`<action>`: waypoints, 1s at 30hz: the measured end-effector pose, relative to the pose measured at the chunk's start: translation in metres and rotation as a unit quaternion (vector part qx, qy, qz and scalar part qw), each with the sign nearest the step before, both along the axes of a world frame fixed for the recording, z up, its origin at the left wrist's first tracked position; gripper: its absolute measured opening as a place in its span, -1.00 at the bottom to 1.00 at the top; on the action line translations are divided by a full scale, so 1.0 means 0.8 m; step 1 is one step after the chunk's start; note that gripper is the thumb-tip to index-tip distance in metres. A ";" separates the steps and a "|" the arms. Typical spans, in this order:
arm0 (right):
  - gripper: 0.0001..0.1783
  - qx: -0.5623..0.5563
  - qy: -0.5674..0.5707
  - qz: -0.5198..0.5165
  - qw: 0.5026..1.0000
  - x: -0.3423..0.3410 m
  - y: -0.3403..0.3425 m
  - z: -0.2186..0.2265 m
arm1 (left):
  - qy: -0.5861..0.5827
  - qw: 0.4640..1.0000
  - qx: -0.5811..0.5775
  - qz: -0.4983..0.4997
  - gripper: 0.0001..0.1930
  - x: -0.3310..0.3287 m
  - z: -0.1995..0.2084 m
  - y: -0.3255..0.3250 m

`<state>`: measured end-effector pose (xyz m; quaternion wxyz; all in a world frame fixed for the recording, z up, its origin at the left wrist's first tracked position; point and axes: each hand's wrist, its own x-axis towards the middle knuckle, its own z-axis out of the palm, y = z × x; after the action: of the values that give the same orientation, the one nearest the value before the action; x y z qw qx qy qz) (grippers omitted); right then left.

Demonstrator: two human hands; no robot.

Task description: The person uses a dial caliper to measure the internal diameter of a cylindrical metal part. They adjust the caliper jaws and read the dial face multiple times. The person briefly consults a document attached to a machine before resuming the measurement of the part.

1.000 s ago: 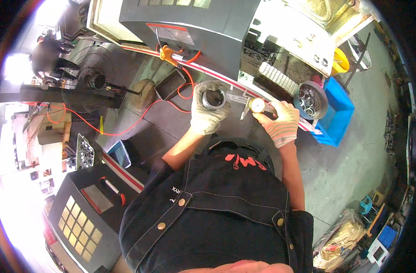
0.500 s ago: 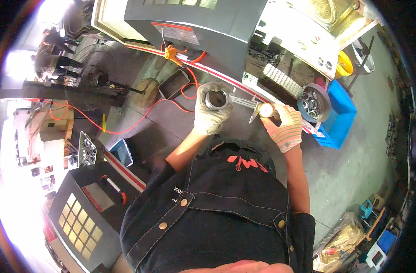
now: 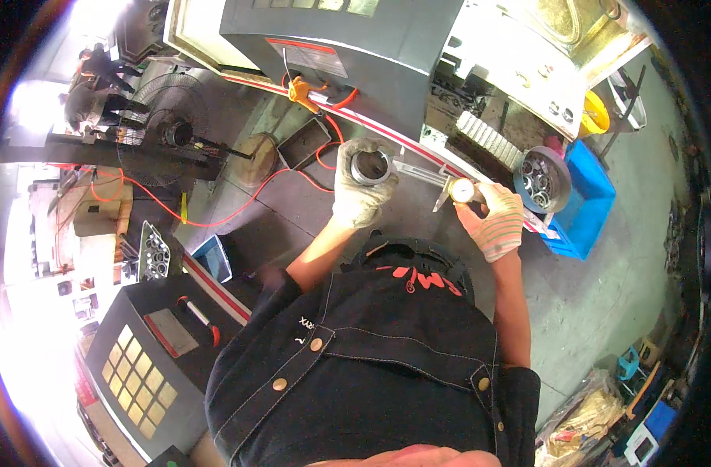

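Left hand (image 3: pixel 361 191), gloved, is closed around a metal ring-shaped part (image 3: pixel 371 166), held at chest height above the floor. Right hand (image 3: pixel 494 218), gloved, grips a dial caliper (image 3: pixel 441 183) whose beam reaches the ring. A blue crate (image 3: pixel 581 206) and an orange hose (image 3: pixel 238 202) lie nearby.

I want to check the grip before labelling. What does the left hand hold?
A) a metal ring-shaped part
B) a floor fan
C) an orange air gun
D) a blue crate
A: the gloved left hand wraps around a round metal ring with a dark bore, while the right hand holds a dial caliper.
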<state>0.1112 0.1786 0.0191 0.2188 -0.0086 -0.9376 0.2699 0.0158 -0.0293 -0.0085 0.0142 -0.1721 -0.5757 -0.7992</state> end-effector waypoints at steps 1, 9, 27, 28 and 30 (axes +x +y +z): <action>-0.66 -0.024 -0.020 -0.003 0.999 0.001 0.002 0.001 | -0.036 0.999 0.012 -0.003 -0.42 0.000 -0.001 0.000; -0.76 -0.196 -0.091 -0.061 0.975 0.008 0.018 0.021 | -0.234 0.943 0.109 -0.210 -0.35 0.002 -0.018 -0.003; -0.73 -0.156 -0.150 -0.076 0.973 0.010 0.014 0.024 | -0.220 0.918 0.073 -0.320 -0.29 0.023 0.026 0.032; -0.73 -0.152 -0.148 -0.075 0.974 0.013 0.016 0.015 | -0.209 0.927 0.068 -0.303 -0.29 0.021 0.025 0.034; -0.72 -0.167 -0.141 -0.070 0.973 0.017 0.016 0.000 | -0.199 0.931 0.067 -0.298 -0.30 0.021 0.019 0.037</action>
<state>0.1249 0.1914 0.0193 0.0983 -0.1486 -0.8978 0.4029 0.0327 0.0006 0.0070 -0.3280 -0.1715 -0.4345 -0.8211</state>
